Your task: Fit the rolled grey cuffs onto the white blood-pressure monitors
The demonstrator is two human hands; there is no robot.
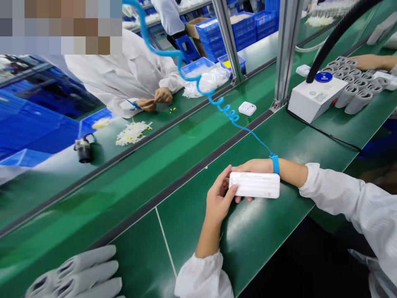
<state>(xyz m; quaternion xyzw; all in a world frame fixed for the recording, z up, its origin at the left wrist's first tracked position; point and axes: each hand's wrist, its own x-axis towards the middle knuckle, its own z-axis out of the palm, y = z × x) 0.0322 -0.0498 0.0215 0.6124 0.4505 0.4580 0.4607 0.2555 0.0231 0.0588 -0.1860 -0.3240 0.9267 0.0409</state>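
Note:
A white, flat, block-shaped power bank [254, 185] with fine print on its face is held above the green bench. My left hand [219, 196] grips its left end, thumb pressed on the face. Behind and beneath it lies my right hand [256, 165], whose fingertips show under the lower edge; the palm is mostly hidden by the power bank. A blue wrist strap [276, 164] circles my right wrist, and its coiled blue cord [228, 111] runs up across the conveyor.
Grey fabric sleeves [89, 273] lie at lower left; more grey sleeves [356, 97] stand at right, beside a white box [318, 97] with a black hose. A small white device [247, 108] sits on the green conveyor [130, 176]. Opposite, a co-worker's hands [155, 100] work near small white pieces [133, 132].

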